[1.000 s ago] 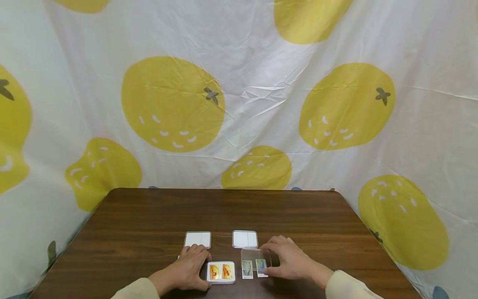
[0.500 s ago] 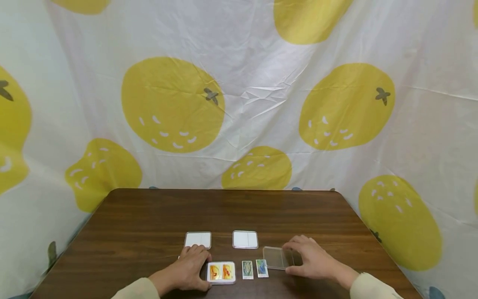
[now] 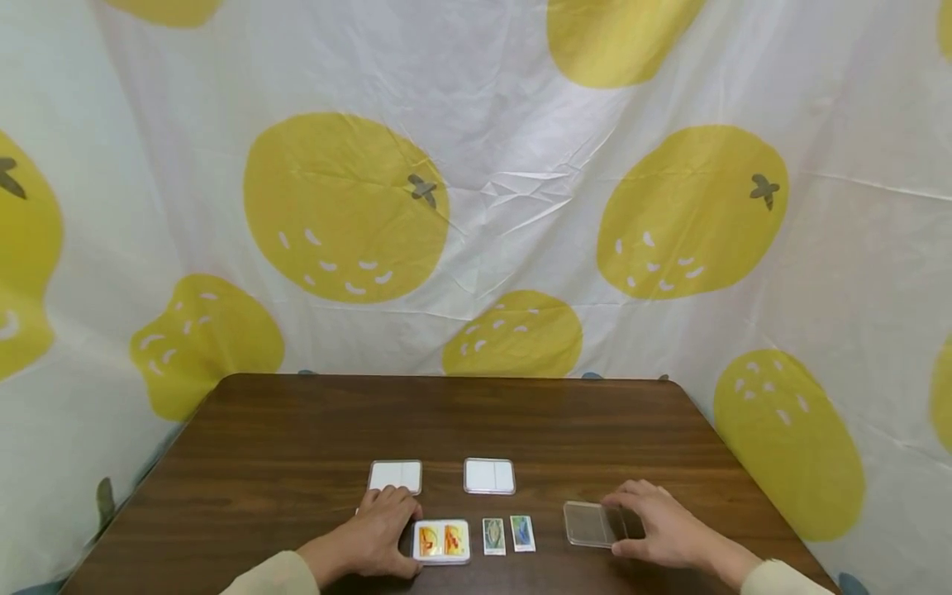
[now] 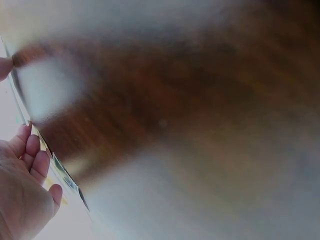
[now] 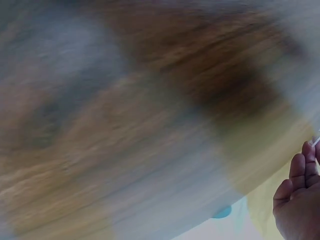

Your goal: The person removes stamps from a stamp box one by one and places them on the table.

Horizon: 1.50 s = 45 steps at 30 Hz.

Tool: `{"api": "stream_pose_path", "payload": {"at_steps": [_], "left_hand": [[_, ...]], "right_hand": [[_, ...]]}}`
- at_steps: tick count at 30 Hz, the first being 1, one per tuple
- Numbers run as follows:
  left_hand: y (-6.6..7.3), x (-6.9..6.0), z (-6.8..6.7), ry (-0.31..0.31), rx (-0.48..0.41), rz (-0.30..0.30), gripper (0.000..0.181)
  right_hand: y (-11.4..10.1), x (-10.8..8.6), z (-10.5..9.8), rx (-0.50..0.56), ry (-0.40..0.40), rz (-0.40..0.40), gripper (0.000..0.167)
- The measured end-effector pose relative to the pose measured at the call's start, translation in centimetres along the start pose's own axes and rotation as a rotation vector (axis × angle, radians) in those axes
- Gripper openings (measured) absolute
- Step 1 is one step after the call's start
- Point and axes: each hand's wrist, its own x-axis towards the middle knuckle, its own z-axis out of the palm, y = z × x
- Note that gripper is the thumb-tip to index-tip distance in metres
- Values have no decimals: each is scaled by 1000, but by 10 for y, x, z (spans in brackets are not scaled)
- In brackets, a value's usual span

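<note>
A clear plastic lid [image 3: 587,524] lies flat or just above the table at the right, its right end held between the thumb and fingers of my right hand [image 3: 662,530]. Two small printed stamps, one greenish [image 3: 494,536] and one blue-green [image 3: 523,533], lie side by side to its left. My left hand [image 3: 372,533] spans the left side of a white-edged case [image 3: 441,559] showing two orange-yellow stamps, thumb at its near corner and fingers at its far corner. The left wrist view shows the left hand [image 4: 22,185] at its edge; the right wrist view catches part of the right hand [image 5: 300,200].
Two flat clear cases with white inserts, a left one [image 3: 395,475] and a right one [image 3: 489,477], lie farther back on the brown wooden table [image 3: 446,413]. My left hand partly covers the left one. A fruit-print curtain [image 3: 506,231] hangs behind the table.
My right hand has moved the clear lid rightward, off the two loose stamps and away from them. The left hand and the case beside it stay in place.
</note>
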Motion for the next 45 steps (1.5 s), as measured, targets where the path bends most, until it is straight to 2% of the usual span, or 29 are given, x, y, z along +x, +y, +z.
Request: {"api": "stream_pose_path", "payload": {"at_steps": [13,32,40,45], "left_hand": [[0,-1,-1,-11,4,-5,53],[1,2,-6,-16,15,-10,53],[2,2,-6,-23,6,-10,53],[1,2,-3,-23,10,-8,53]], "right_hand": [[13,-11,0,29,-95,44,56],[19,-12,4,38,-87,38,57],[18,-12,7,43,-124,74,60],[17,-11,5,85,-165,102,64]]}}
